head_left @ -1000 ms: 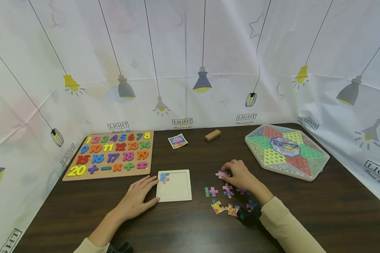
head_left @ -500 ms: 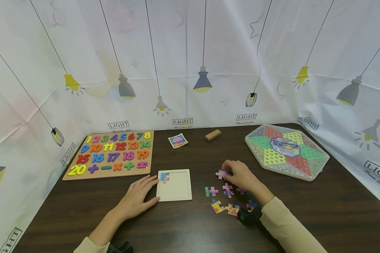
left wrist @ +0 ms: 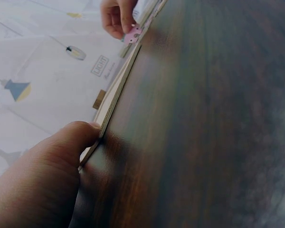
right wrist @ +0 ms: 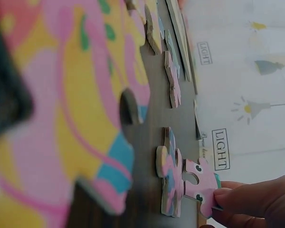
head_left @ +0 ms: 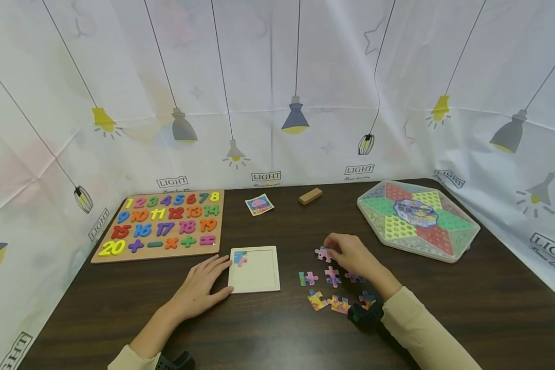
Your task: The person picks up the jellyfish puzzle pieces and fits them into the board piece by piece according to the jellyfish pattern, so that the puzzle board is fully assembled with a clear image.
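Note:
My right hand (head_left: 353,256) pinches a pink puzzle piece (head_left: 323,254) at the back of the loose pieces; in the right wrist view thumb and fingers grip that pink piece (right wrist: 202,185) with eyes printed on it, tilted up. The left hand (head_left: 199,290) lies with spread fingers against the left edge of the square wooden puzzle tray (head_left: 261,291), its thumb touching the tray's edge (left wrist: 115,97) in the left wrist view. One blue and pink piece (head_left: 240,258) sits in the tray's top left corner. Several loose pieces (head_left: 332,276) lie right of the tray.
A number board (head_left: 154,253) lies at the back left. Behind the tray are a small picture card (head_left: 259,205) and a wooden block (head_left: 310,196). A hexagonal game board (head_left: 416,218) lies at the back right, near the patterned cloth backdrop (head_left: 324,61).
The pink piece in my right hand has tilted up a little, showing more of its face. My left hand stays in place at the tray.

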The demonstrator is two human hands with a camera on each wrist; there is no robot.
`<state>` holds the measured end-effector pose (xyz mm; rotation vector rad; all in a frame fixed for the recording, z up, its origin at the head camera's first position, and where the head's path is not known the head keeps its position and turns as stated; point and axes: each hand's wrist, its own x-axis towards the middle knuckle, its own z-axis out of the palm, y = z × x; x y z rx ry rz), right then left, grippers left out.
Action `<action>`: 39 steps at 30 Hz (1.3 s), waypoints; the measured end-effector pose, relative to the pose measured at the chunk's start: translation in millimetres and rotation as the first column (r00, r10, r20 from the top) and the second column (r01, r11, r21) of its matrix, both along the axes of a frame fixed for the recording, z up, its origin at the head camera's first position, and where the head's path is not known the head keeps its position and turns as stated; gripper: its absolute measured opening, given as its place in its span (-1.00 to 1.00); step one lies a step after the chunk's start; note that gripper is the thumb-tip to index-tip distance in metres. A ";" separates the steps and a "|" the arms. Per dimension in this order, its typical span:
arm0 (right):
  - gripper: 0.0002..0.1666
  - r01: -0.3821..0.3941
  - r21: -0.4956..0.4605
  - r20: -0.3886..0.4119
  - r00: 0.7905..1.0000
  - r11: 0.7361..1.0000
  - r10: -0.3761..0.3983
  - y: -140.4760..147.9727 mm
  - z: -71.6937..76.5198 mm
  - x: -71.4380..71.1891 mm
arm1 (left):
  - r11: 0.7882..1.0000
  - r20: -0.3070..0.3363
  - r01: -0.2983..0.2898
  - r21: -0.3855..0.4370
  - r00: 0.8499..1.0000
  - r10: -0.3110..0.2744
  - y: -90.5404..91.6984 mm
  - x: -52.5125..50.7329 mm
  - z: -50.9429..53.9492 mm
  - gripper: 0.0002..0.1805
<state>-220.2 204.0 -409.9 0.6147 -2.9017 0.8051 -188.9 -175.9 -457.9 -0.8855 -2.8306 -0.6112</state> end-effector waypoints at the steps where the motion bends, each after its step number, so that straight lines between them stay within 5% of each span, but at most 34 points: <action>1: -0.90 -0.001 -0.002 -0.003 1.000 1.000 0.001 -0.8 0.9 0.2 | 1.000 0.000 -0.001 0.000 1.000 0.001 -0.1 0.0 0.2 -0.29; 15: -0.91 -0.089 -0.053 -0.068 0.994 0.995 0.086 -20.9 14.4 2.6 | 1.000 0.001 0.005 0.002 1.000 -0.005 0.0 -0.7 0.1 -0.29; 39: -0.91 -0.179 -0.078 -0.016 0.984 0.981 0.178 -94.2 16.6 -13.1 | 1.000 0.009 -0.001 0.002 1.000 0.001 0.0 -0.2 0.8 -0.29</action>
